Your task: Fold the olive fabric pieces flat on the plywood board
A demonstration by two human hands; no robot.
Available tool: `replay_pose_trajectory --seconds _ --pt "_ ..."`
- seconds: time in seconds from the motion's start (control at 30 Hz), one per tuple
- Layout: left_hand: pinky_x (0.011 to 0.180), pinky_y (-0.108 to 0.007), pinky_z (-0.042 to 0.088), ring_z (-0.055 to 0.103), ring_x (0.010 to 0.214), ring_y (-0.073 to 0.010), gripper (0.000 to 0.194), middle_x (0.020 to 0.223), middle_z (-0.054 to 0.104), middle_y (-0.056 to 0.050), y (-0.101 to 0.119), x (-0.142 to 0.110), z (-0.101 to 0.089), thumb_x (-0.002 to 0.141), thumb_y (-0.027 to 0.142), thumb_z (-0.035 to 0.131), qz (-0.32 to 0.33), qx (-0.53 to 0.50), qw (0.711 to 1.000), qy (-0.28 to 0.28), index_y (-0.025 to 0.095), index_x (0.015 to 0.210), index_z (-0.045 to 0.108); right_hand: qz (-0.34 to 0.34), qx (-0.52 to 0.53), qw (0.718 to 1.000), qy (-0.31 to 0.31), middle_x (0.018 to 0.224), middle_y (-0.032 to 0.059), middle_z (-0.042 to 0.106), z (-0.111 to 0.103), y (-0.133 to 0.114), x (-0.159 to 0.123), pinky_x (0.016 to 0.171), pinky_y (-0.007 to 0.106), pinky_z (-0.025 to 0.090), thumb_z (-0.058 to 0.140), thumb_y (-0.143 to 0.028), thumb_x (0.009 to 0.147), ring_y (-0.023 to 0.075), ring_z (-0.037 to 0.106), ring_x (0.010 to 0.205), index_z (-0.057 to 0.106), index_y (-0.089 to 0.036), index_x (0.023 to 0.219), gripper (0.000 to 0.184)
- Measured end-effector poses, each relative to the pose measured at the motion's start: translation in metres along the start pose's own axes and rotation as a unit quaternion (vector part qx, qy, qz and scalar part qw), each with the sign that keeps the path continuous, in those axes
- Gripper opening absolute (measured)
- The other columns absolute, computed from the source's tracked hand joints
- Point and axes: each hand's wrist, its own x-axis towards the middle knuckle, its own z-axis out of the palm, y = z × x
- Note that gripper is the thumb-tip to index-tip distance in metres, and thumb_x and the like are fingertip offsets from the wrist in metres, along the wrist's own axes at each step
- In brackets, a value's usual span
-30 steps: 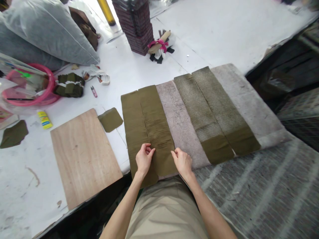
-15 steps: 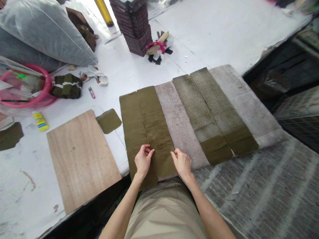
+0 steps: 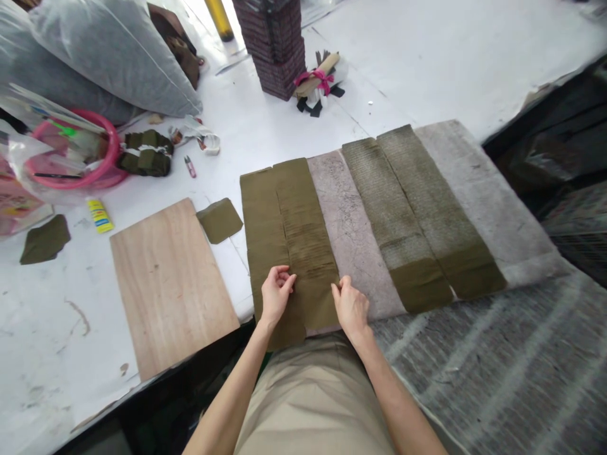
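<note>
Two stacks or rows of olive-green fabric pieces lie side by side on a greyish mat (image 3: 353, 227). The inner olive fabric piece (image 3: 315, 300) lies between my hands, with many layered edges above it. My left hand (image 3: 277, 294) pinches its left edge between thumb and fingers. At its right edge, my right hand (image 3: 351, 308) has thumb and forefinger closed on the cloth. To the right are olive pieces with a whitish speckled surface (image 3: 415, 196), plain olive only at their near ends.
A wooden board (image 3: 173, 287) and an olive scrap (image 3: 220, 221) lie at left. Behind are a pink basket (image 3: 114, 151), a yellow tube (image 3: 99, 216), small snips (image 3: 190, 167), a tied fabric bundle (image 3: 147, 153) and a tall dark stack (image 3: 275, 50). The table's near edge runs along my body.
The whole scene has shifted right and slightly up in view as the head turned. Both hands keep their pinch at the same edges of the fabric piece.
</note>
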Motion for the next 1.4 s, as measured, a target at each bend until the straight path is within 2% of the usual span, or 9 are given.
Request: replay_pose_trajectory --seconds 0.13,0.27,0.47,0.57,0.67,0.87,1.03,1.17,1.4 --pt "0.047 -0.019 0.043 0.054 0.052 -0.0079 0.023 0.071 0.055 0.003 -0.003 -0.004 -0.015 0.082 0.034 0.057 0.006 -0.029 0.999 0.038 0.018 0.099 0.053 0.005 -0.006 1.0 -0.002 0.07 0.0069 0.068 0.0 -0.004 -0.002 0.058 0.025 0.042 0.04 -0.037 0.095 0.0211 0.068 0.068 0.047 -0.018 0.098 0.021" --pt "0.063 -0.026 0.051 0.059 0.069 -0.0129 0.016 0.082 0.06 -0.003 -0.01 -0.012 -0.022 0.088 0.028 0.049 0.102 0.09 0.989 0.061 0.018 0.098 0.057 0.007 -0.004 1.0 -0.013 0.072 0.0085 0.069 -0.003 -0.005 -0.003 0.06 0.026 0.043 0.04 -0.036 0.095 0.0221 0.069 0.07 0.047 -0.017 0.1 0.021" --pt "0.103 -0.044 0.041 0.046 0.124 -0.0252 0.033 0.131 0.052 -0.012 -0.013 -0.016 -0.011 0.09 0.022 0.046 0.309 0.329 0.892 -0.03 0.019 0.122 0.054 0.011 -0.003 1.0 -0.013 0.073 0.008 0.069 -0.006 -0.007 -0.003 0.061 0.026 0.043 0.042 -0.036 0.094 0.0217 0.069 0.071 0.047 -0.017 0.1 0.02" --pt "0.11 -0.047 0.032 0.033 0.135 -0.0264 0.046 0.144 0.04 -0.012 -0.018 -0.015 -0.005 0.09 0.024 0.045 0.341 0.41 0.841 -0.089 0.018 0.136 0.042 0.01 0.0 1.0 -0.012 0.074 0.0073 0.069 -0.006 -0.007 -0.004 0.061 0.026 0.042 0.043 -0.036 0.094 0.021 0.068 0.07 0.047 -0.018 0.101 0.02" --pt "0.113 -0.047 0.027 0.029 0.137 -0.0255 0.051 0.147 0.036 -0.012 -0.024 -0.013 -0.003 0.092 0.027 0.043 0.343 0.441 0.823 -0.106 0.016 0.14 0.035 0.007 0.012 1.0 -0.01 0.073 0.0063 0.068 -0.012 -0.003 -0.007 0.061 0.026 0.042 0.043 -0.042 0.093 0.0211 0.068 0.07 0.047 -0.019 0.106 0.026" --pt "0.112 -0.047 0.03 0.032 0.136 -0.0243 0.049 0.145 0.039 -0.011 -0.021 -0.011 -0.011 0.091 0.029 0.045 0.333 0.361 0.864 -0.112 0.019 0.139 0.037 -0.013 0.045 0.994 0.103 0.089 0.0092 0.067 -0.031 0.008 -0.017 0.067 0.029 0.041 0.042 -0.044 0.093 0.0218 0.063 0.082 0.05 -0.02 0.114 0.033" --pt "0.108 -0.045 0.037 0.04 0.131 -0.021 0.038 0.136 0.048 -0.01 -0.017 -0.007 -0.033 0.093 0.02 0.039 0.276 0.236 0.931 0.021 0.02 0.13 0.047 -0.223 0.074 0.963 0.133 0.112 0.0092 0.059 -0.01 -0.012 -0.022 0.086 0.034 0.04 0.052 -0.03 0.09 0.0223 0.052 0.105 0.058 -0.023 0.112 0.024" --pt "0.106 -0.045 0.04 0.044 0.127 -0.0212 0.033 0.13 0.053 -0.01 -0.026 -0.009 -0.047 0.092 0.018 0.041 0.29 0.242 0.926 0.005 0.02 0.123 0.053 -0.316 0.072 0.939 0.113 0.124 0.0086 0.053 0.02 -0.025 -0.023 0.1 0.04 0.033 0.057 -0.022 0.086 0.0232 0.043 0.119 0.06 -0.024 0.112 0.027" --pt "0.106 -0.051 0.039 0.04 0.13 -0.0255 0.034 0.131 0.052 -0.011 -0.04 -0.017 -0.049 0.089 0.02 0.048 0.316 0.305 0.898 -0.031 0.021 0.122 0.054 -0.318 0.056 0.939 0.115 0.121 0.0081 0.054 0.027 -0.022 -0.025 0.103 0.041 0.032 0.057 -0.018 0.084 0.0214 0.044 0.117 0.062 -0.024 0.108 0.025"
